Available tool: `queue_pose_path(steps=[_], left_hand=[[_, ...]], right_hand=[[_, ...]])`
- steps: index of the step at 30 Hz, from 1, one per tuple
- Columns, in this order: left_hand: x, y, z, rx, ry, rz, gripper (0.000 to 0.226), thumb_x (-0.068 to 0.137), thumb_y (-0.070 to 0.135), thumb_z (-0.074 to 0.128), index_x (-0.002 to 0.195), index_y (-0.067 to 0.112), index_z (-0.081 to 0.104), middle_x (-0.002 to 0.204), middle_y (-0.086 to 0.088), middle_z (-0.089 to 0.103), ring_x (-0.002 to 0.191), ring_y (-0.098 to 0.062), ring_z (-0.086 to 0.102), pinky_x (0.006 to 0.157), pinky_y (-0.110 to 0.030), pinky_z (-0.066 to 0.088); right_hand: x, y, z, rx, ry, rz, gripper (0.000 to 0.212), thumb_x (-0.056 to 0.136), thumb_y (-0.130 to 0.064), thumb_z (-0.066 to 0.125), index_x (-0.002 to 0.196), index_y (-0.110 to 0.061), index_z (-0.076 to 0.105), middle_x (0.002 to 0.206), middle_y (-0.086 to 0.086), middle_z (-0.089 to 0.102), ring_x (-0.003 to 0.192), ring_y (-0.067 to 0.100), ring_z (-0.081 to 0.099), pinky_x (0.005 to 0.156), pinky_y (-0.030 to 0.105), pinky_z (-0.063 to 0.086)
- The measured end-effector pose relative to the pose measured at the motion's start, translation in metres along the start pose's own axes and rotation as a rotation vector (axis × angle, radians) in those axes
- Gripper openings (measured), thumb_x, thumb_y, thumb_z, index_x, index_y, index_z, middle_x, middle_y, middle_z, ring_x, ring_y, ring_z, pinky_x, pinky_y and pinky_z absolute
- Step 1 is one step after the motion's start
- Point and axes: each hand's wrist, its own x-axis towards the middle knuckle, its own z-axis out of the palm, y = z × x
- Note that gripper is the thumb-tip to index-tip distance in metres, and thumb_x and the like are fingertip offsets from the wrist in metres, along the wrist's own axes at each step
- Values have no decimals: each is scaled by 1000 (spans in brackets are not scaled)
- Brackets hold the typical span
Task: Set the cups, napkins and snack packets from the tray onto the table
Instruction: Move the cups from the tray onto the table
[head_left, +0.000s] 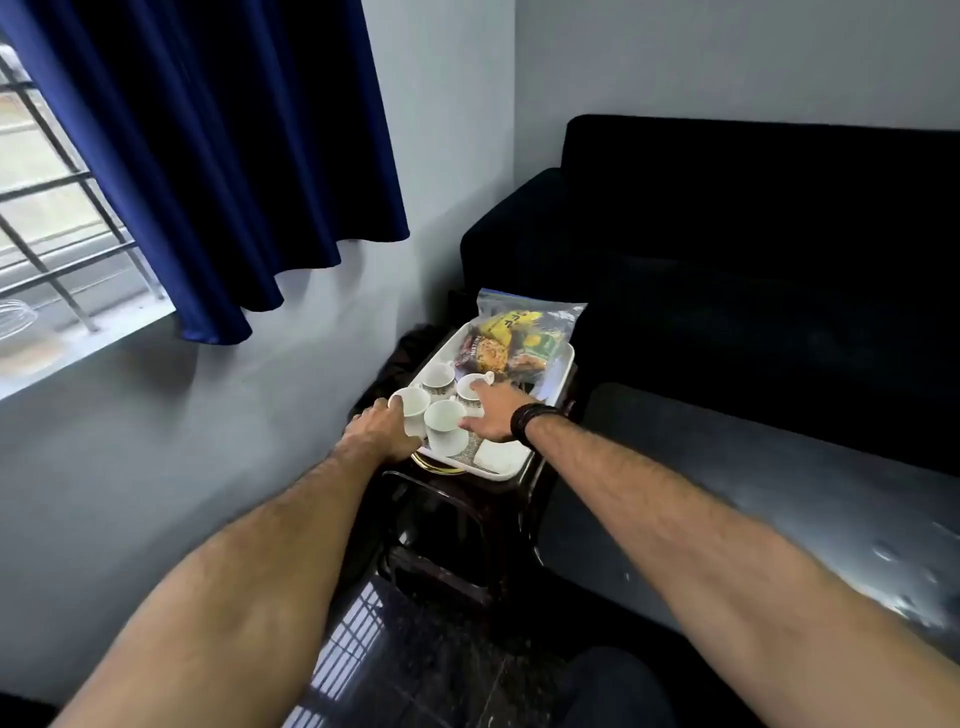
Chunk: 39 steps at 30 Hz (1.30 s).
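Note:
A white tray rests on a dark stool. It carries several white cups, a folded white napkin at its near right corner, and a clear bag of snack packets at its far end. My left hand is curled around the left cup at its handle side. My right hand is spread over the tray, fingertips touching the far right cup, thumb beside the near cup. A fourth cup stands behind them. The dark glossy table lies to the right.
A black sofa fills the far right behind the table. The stool stands close to a grey wall on the left, under a blue curtain and a barred window. Dark tiled floor lies below.

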Motion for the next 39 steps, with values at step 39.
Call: queue_pose_path(steps=[39], left_hand=[[-36, 160, -36, -65, 293, 366, 71, 78, 29, 72, 141, 16, 42, 132, -17, 48, 125, -39, 47, 104, -46, 41]], right_hand=[[-108, 113, -69, 94, 365, 146, 74, 77, -32, 70, 141, -31, 32, 126, 13, 48, 108, 38, 59, 86, 43, 54]])
